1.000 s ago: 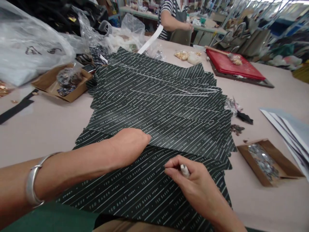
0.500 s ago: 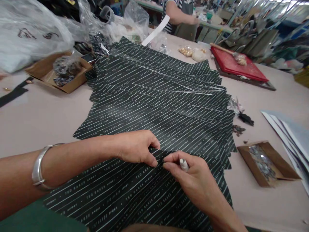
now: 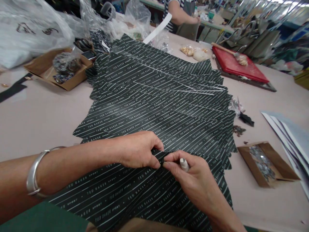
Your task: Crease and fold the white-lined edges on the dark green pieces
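Left hand [image 3: 142, 149]: shifted since a second ago from a spot on the cloth apart from the other hand to one just beside its fingertips; thumb and forefinger now pinch the near edge of a dark striped sheet [image 3: 108, 196]. Right hand [image 3: 190, 170]: thumb and forefinger pinching the same sheet; a white stick-like implement [image 3: 184, 164] also held, its end showing behind the forefinger. Striped sheet: nearest the person, raised at the pinched edge, lying before a stack of matching pieces [image 3: 154, 112] on a pale table [image 3: 48, 116]. Silver bracelet [image 3: 33, 177]: on the left wrist. Two open cardboard boxes: one left of the stack [image 3: 72, 83], one right [image 3: 288, 169].
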`<state>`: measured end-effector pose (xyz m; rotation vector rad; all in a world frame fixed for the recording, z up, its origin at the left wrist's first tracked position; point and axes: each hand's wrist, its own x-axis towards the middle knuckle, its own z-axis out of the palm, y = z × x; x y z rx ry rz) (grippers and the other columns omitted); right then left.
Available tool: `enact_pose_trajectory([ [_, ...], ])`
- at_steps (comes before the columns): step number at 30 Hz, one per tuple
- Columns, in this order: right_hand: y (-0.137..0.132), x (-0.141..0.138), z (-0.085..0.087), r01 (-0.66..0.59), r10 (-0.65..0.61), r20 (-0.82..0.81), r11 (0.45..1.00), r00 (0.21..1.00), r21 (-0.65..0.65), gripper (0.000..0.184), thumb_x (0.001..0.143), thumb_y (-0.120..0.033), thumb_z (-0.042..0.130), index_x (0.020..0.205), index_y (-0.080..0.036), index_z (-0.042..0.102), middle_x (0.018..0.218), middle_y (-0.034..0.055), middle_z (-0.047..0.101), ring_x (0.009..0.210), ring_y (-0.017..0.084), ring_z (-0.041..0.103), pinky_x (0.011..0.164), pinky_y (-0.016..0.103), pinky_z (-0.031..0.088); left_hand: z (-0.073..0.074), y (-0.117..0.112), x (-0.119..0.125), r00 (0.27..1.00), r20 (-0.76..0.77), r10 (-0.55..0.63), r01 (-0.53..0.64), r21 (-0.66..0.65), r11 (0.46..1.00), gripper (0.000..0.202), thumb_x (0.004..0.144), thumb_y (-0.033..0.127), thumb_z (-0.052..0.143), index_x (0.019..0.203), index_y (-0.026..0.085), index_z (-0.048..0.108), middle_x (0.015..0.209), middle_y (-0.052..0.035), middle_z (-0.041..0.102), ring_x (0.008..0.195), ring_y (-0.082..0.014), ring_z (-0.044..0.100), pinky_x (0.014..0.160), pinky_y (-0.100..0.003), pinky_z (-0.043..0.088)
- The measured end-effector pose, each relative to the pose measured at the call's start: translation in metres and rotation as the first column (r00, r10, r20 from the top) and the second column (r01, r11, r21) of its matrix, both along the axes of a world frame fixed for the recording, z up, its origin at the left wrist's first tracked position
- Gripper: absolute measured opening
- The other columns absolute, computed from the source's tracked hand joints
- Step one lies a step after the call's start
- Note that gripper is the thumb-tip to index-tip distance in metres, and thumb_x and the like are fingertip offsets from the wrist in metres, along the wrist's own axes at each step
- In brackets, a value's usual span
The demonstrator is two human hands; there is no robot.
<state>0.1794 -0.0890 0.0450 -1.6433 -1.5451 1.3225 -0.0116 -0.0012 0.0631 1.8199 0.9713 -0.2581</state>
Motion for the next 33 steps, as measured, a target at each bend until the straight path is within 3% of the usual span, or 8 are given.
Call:
enact_pose_trajectory([
  [7, -0.002, 0.000, -0.005, -0.071, 0.055, 0.079, 0.973, 0.995, 0.218, 0.012, 0.087, -0.019, 0.062, 0.080, -0.022, 0.072, 0.069, -0.0034, 0.067, 0.059, 0.011, 0.056, 0.059, 0.022, 0.045, 0.002, -0.015, 0.002, 0.998, 0.034, -0.044, 0.033, 0.265, 0.964, 0.004, 0.082, 0.021, 0.070, 0.083, 0.022, 0.066, 0.078, 0.0046, 0.063, 0.074, -0.0144, 0.058, 0.062, -0.026, 0.033],
  [10, -0.004, 0.001, -0.006, -0.080, 0.014, 0.169, 0.917, 0.986, 0.391, 0.009, 0.085, -0.016, 0.065, 0.091, -0.022, 0.068, 0.085, 0.0002, 0.068, 0.076, 0.015, 0.064, 0.071, 0.025, 0.051, 0.007, -0.023, 0.004, 0.994, 0.039, -0.098, 0.076, 0.379, 0.922, 0.007, 0.084, 0.015, 0.071, 0.086, 0.019, 0.066, 0.083, 0.0023, 0.062, 0.081, -0.0161, 0.061, 0.067, -0.026, 0.036],
  [14, -0.007, 0.005, -0.008, -0.173, 0.019, 0.274, 0.816, 0.962, 0.551, 0.029, 0.088, -0.015, 0.063, 0.117, -0.017, 0.061, 0.111, 0.0082, 0.067, 0.101, 0.019, 0.065, 0.084, 0.029, 0.052, 0.008, -0.033, 0.004, 0.989, 0.049, -0.141, 0.101, 0.477, 0.873, 0.004, 0.090, 0.014, 0.067, 0.090, 0.017, 0.065, 0.087, 0.0002, 0.060, 0.082, -0.0167, 0.060, 0.070, -0.028, 0.041],
  [17, -0.011, 0.005, -0.011, -0.285, 0.105, 0.335, 0.784, 0.936, 0.552, 0.015, 0.094, -0.014, 0.056, 0.106, -0.017, 0.064, 0.087, 0.0023, 0.067, 0.077, 0.014, 0.065, 0.069, 0.025, 0.050, 0.003, -0.040, 0.002, 0.986, 0.074, -0.152, 0.086, 0.557, 0.826, 0.007, 0.093, 0.012, 0.060, 0.093, 0.018, 0.063, 0.086, 0.0002, 0.058, 0.076, -0.0168, 0.057, 0.064, -0.029, 0.038],
  [20, -0.016, 0.004, -0.014, -0.309, 0.061, 0.397, 0.737, 0.916, 0.602, 0.014, 0.096, -0.012, 0.054, 0.092, -0.017, 0.066, 0.074, 0.0000, 0.061, 0.063, 0.013, 0.059, 0.058, 0.026, 0.044, -0.002, -0.049, 0.001, 0.983, 0.116, -0.142, 0.039, 0.623, 0.781, 0.015, 0.092, 0.006, 0.057, 0.084, 0.019, 0.060, 0.079, 0.0009, 0.053, 0.066, -0.0163, 0.051, 0.057, -0.030, 0.033],
  [25, -0.021, 0.001, -0.014, -0.312, 0.022, 0.392, 0.647, 0.920, 0.696, 0.016, 0.094, -0.006, 0.053, 0.088, -0.015, 0.064, 0.070, 0.0017, 0.061, 0.060, 0.013, 0.056, 0.057, 0.026, 0.042, -0.011, -0.059, -0.006, 0.951, 0.270, -0.153, -0.078, 0.686, 0.723, 0.014, 0.096, 0.007, 0.053, 0.093, 0.019, 0.059, 0.079, 0.0020, 0.051, 0.067, -0.0150, 0.049, 0.059, -0.029, 0.035],
  [29, -0.025, 0.002, -0.013, -0.316, 0.024, 0.393, 0.641, 0.919, 0.700, 0.016, 0.093, -0.004, 0.052, 0.090, -0.015, 0.063, 0.069, 0.0032, 0.061, 0.060, 0.014, 0.057, 0.057, 0.026, 0.044, -0.019, -0.064, -0.009, 0.933, 0.322, -0.159, -0.127, 0.711, 0.692, 0.016, 0.104, 0.019, 0.043, 0.095, 0.019, 0.057, 0.081, 0.0012, 0.055, 0.075, -0.0163, 0.052, 0.066, -0.031, 0.039],
  [33, -0.030, 0.004, -0.016, -0.354, 0.043, 0.427, 0.638, 0.903, 0.684, 0.017, 0.091, -0.002, 0.050, 0.093, -0.014, 0.062, 0.074, 0.0067, 0.064, 0.069, 0.017, 0.063, 0.062, 0.027, 0.050, -0.020, -0.070, -0.007, 0.938, 0.270, -0.217, -0.089, 0.793, 0.603, 0.023, 0.102, 0.011, 0.039, 0.084, 0.019, 0.051, 0.077, 0.0000, 0.050, 0.070, -0.0181, 0.045, 0.060, -0.034, 0.032],
])
